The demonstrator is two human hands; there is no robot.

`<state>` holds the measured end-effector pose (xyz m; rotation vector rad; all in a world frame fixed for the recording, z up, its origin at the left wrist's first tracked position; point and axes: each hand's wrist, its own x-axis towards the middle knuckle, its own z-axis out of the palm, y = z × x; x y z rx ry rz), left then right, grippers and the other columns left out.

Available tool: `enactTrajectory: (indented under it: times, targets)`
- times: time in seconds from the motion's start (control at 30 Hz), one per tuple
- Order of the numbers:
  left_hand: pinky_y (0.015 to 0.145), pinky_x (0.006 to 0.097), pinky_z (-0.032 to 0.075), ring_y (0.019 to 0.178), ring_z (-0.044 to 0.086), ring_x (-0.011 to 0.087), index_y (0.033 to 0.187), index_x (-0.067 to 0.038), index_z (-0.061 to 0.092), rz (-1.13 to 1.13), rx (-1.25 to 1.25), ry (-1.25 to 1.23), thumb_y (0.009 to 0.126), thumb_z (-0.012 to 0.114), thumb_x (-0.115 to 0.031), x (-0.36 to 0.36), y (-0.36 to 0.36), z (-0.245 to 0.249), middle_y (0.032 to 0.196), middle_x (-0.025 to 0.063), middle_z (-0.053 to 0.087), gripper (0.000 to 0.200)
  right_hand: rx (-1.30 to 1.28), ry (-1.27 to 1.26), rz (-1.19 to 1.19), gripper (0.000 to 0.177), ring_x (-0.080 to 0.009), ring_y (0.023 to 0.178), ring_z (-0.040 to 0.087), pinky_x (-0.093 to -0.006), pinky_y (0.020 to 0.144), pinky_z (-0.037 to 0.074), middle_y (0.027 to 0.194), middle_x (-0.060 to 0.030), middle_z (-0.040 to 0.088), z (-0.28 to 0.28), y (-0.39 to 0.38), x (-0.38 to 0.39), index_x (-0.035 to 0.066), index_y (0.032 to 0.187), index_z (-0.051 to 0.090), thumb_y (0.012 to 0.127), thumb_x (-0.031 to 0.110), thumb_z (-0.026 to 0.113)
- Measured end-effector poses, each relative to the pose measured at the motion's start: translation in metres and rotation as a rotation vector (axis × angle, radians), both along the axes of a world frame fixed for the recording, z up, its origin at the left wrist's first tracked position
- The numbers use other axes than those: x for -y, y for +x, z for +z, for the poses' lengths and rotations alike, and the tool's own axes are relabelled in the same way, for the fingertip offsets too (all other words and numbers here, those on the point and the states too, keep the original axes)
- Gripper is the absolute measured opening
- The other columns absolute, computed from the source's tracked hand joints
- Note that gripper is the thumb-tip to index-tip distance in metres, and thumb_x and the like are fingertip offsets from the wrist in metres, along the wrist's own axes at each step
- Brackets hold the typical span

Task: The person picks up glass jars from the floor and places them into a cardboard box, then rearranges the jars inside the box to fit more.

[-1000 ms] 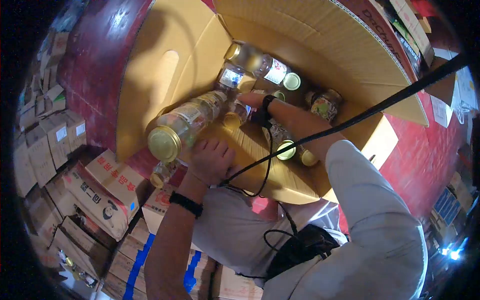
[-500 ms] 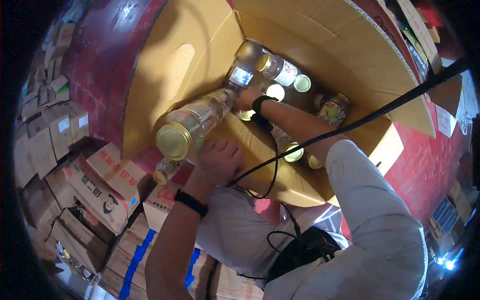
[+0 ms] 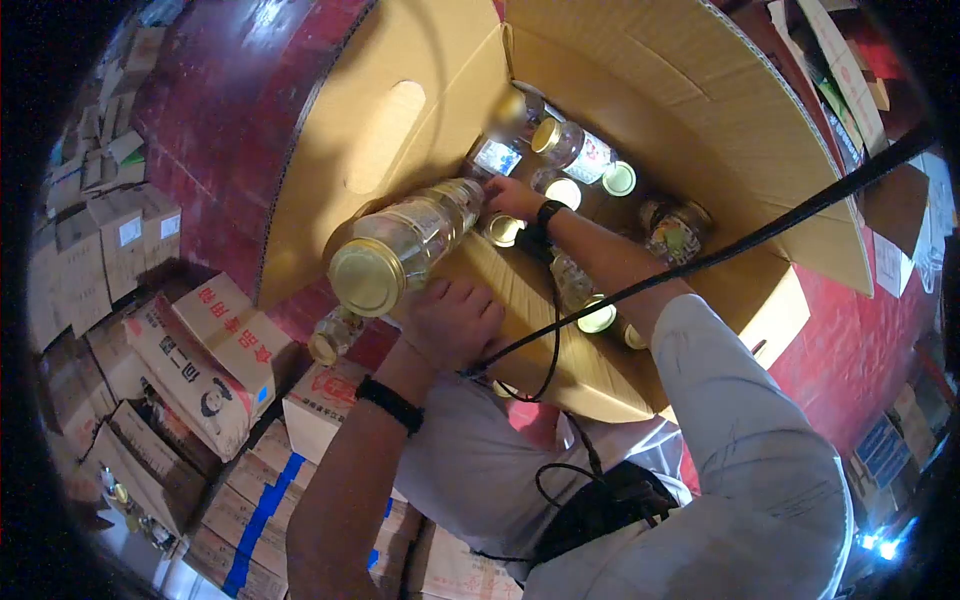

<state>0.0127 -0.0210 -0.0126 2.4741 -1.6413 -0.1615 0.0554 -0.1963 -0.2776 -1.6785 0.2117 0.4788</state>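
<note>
A large clear jar with a gold lid tilts across the left side of an open cardboard box, its lid end outward. My right hand reaches inside, its bent fingers against the jar's inner end; the fingertips are partly hidden. My left hand is closed over the box's near edge, just beside the jar's lid end. Several lidded jars lie deeper in the box, among them a labelled jar and a dark-filled jar. A smaller jar is outside, under the large one.
A black cable crosses in front of the box and my right arm. Printed cartons and blue-taped cartons are stacked at the lower left. More cartons stand along the far left. The floor is red.
The view has shifted slightly, so the box and jars appear a little further right. Both hands keep nearly the same places relative to the large jar.
</note>
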Motion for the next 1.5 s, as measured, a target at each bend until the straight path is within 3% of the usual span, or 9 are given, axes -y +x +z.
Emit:
enactTrajectory:
  times: [0.2, 0.33, 0.37, 0.47, 0.57, 0.67, 0.73, 0.87, 1.5]
  targets:
    - [0.069, 0.0356, 0.043, 0.075, 0.056, 0.019, 0.071, -0.018, 0.058, -0.004, 0.012, -0.016, 0.07, 0.062, -0.046, -0.001, -0.001, -0.001, 0.075, -0.0001, 0.054, 0.029, -0.212, -0.333, 0.284, 0.024, -0.0269, 0.081, 0.066, -0.0372, 0.072, 0.052, 0.087, -0.0115, 0.069, 0.029, 0.017, -0.001, 0.006, 0.094, 0.07, 0.075, 0.019, 0.066]
    - [0.07, 0.0361, 0.043, 0.077, 0.056, 0.0193, 0.073, -0.017, 0.059, -0.009, -0.005, 0.031, 0.071, 0.062, -0.048, 0.001, 0.0, 0.004, 0.077, 0.0004, 0.056, 0.031, -0.122, -0.441, 0.586, 0.026, -0.028, 0.083, 0.066, -0.0378, 0.073, 0.052, 0.095, -0.0105, 0.07, -0.083, 0.014, -0.007, 0.006, 0.097, 0.069, 0.078, 0.024, 0.062]
    - [0.07, 0.0361, 0.043, 0.077, 0.056, 0.0193, 0.073, -0.017, 0.059, -0.004, 0.0, 0.034, 0.071, 0.062, -0.048, 0.001, 0.001, 0.007, 0.077, 0.0004, 0.056, 0.031, 0.409, -0.589, 0.843, 0.026, -0.0267, 0.087, 0.065, -0.037, 0.076, 0.052, 0.095, -0.0106, 0.069, -0.101, 0.012, 0.0, 0.007, 0.1, 0.068, 0.08, 0.023, 0.062]
    - [0.073, 0.0422, 0.045, 0.08, 0.059, 0.0214, 0.079, -0.018, 0.064, -0.006, -0.155, 0.125, 0.073, 0.061, -0.027, 0.004, 0.002, 0.014, 0.083, 0.0005, 0.061, 0.011, -0.172, -0.294, 0.574, 0.021, -0.0248, 0.098, 0.061, -0.0345, 0.086, 0.05, 0.092, -0.0095, 0.066, -0.077, 0.007, 0.001, 0.008, 0.105, 0.065, 0.086, 0.016, 0.057]
    - [0.074, 0.0418, 0.045, 0.08, 0.059, 0.0218, 0.08, -0.017, 0.063, -0.014, -0.136, 0.13, 0.072, 0.061, -0.027, 0.002, 0.001, 0.007, 0.083, 0.0013, 0.061, 0.013, 0.196, 0.083, 0.732, 0.02, -0.0258, 0.097, 0.061, -0.0364, 0.088, 0.05, 0.091, -0.0099, 0.066, -0.151, 0.001, 0.009, 0.008, 0.103, 0.064, 0.087, 0.017, 0.056]
    - [0.071, 0.0361, 0.043, 0.075, 0.055, 0.0198, 0.074, -0.017, 0.059, -0.02, -0.006, 0.001, 0.071, 0.06, -0.043, 0.002, 0.001, 0.004, 0.076, 0.0008, 0.056, 0.026, 1.185, -0.595, 1.187, 0.024, -0.027, 0.089, 0.063, -0.0393, 0.081, 0.052, 0.098, -0.0102, 0.068, -0.145, 0.002, 0.008, 0.006, 0.103, 0.063, 0.084, 0.021, 0.059]
    - [0.072, 0.0359, 0.043, 0.076, 0.055, 0.02, 0.073, -0.017, 0.058, -0.023, -0.04, 0.037, 0.07, 0.059, -0.041, 0.004, 0.002, 0.007, 0.077, 0.0014, 0.056, 0.025, 0.061, -0.576, 0.509, 0.024, -0.0279, 0.08, 0.066, -0.0417, 0.074, 0.053, 0.094, -0.0104, 0.07, -0.076, -0.007, -0.012, 0.005, 0.092, 0.067, 0.08, 0.025, 0.063]
    - [0.072, 0.0367, 0.043, 0.078, 0.055, 0.0206, 0.075, -0.015, 0.058, -0.026, 0.016, 0.02, 0.07, 0.06, -0.041, 0.001, 0.004, 0.004, 0.079, 0.0024, 0.057, 0.026, -0.265, -0.739, 0.056, 0.019, -0.0238, 0.08, 0.07, -0.0383, 0.068, 0.055, 0.088, -0.0086, 0.072, -0.011, 0.003, -0.05, 0.01, 0.082, 0.073, 0.084, 0.022, 0.058]
    - [0.071, 0.0347, 0.046, 0.078, 0.056, 0.0205, 0.076, -0.014, 0.057, 0.007, -0.098, 0.011, 0.072, 0.06, -0.033, 0.004, 0.004, 0.018, 0.079, 0.0016, 0.055, 0.02, 0.069, -1.043, 0.461, 0.025, -0.0285, 0.075, 0.07, -0.0423, 0.068, 0.053, 0.078, -0.0144, 0.07, 0.026, 0.012, -0.021, 0.007, 0.076, 0.072, 0.074, 0.03, 0.062]
